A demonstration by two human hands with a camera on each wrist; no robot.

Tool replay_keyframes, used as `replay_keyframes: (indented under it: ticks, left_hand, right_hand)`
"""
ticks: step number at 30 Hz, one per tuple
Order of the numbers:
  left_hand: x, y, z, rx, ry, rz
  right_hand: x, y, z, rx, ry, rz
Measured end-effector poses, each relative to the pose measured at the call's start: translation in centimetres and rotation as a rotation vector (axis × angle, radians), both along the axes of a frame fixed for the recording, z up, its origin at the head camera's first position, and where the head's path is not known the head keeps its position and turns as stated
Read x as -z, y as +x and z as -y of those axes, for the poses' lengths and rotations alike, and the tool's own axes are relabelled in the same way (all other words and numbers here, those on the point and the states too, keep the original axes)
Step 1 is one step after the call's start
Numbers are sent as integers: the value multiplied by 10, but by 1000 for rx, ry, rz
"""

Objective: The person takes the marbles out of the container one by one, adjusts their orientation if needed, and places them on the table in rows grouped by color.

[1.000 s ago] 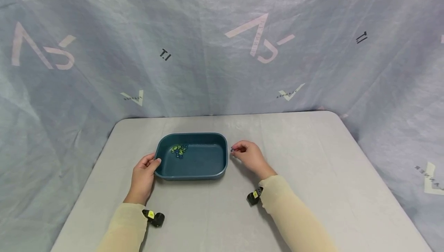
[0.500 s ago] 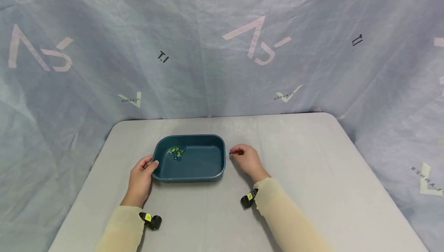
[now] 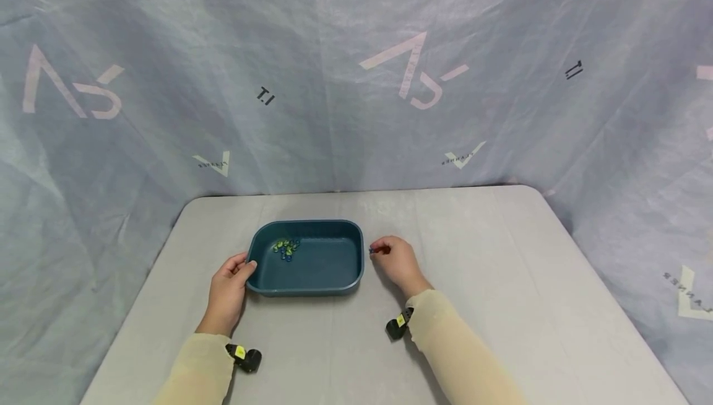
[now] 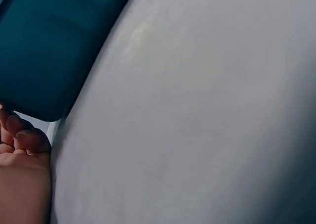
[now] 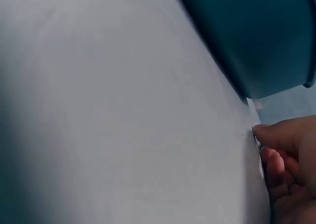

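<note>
Grey drape (image 3: 334, 132) hung behind my pale table (image 3: 490, 256)

Little had just changed: the teal tray (image 3: 328, 265) stayed put, my left hand (image 3: 227, 287) gripping its left edge. My right hand (image 3: 398, 264) lingered just beyond the tray's right end, fingertips pinching a small blue bead (image 3: 371, 250), so that piece was still outside, apart from the green-and-blue beads (image 3: 286, 249) clustered inside.

Cream sleeves (image 3: 195, 368), black wrist cameras (image 3: 253, 360), yellow labels (image 3: 240, 352), bare hands (image 3: 226, 293)

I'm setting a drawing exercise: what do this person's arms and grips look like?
Both sleeves are pale cream. By each cuff sits a small black device with a yellow patch. The left grip and right grip are ungloved.
</note>
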State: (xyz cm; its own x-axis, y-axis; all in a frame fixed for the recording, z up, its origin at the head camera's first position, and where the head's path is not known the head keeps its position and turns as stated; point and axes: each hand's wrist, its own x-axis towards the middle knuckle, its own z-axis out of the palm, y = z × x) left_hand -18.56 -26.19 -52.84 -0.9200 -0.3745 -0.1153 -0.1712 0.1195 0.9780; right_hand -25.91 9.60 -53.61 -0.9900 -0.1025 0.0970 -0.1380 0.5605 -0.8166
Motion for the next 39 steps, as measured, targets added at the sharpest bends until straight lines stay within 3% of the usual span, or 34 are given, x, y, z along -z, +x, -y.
replay_keyframes:
  ticks: [29, 33, 39]
  left_hand:
    - [4, 1, 2, 10, -7, 10]
    - [6, 1, 2, 5, -6, 8]
    - [6, -1, 2, -1, 5, -5]
  right_hand:
    - [2, 3, 1, 6, 11, -7]
    - [3, 1, 0, 14, -32, 12]
    - [-4, -4, -2, 74, -190, 87]
